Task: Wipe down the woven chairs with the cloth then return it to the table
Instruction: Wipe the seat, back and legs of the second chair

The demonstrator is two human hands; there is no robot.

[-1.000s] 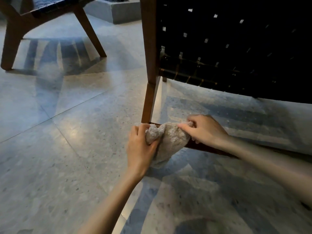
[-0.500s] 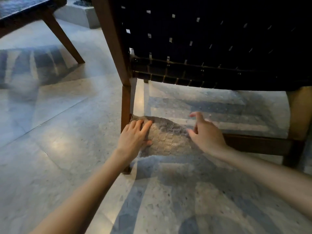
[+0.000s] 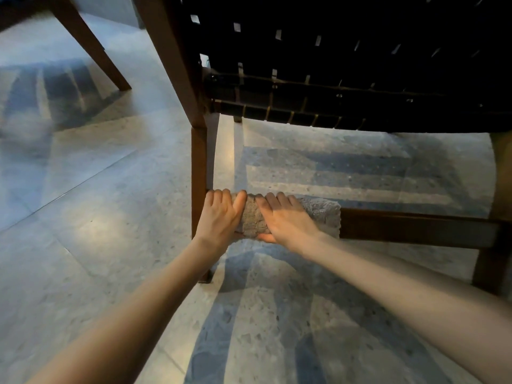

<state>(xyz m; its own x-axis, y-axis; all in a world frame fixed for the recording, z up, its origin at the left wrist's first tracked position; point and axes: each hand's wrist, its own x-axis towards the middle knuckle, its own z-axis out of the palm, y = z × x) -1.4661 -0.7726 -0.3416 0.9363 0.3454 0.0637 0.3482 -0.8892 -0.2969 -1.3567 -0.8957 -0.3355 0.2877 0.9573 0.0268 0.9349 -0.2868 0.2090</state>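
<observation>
- 2 chairs: far chair leg [image 3: 91, 51] top-left, open floor [image 3: 97, 217] left of the near woven chair [image 3: 332, 65].
- L hand [image 3: 220, 217] by front leg [image 3: 199, 173], fingers together, hooked over cloth [image 3: 324, 214] on low rail [image 3: 415, 225].
- R hand [image 3: 285, 220] just beside: fingers on top, thumb under, clamping cloth.
- Vs 0.5 s ago: R fingers were lifted, now down.

Gap lies open between woven seat [image 3: 332, 106] and crossbar [image 3: 415, 225].
</observation>
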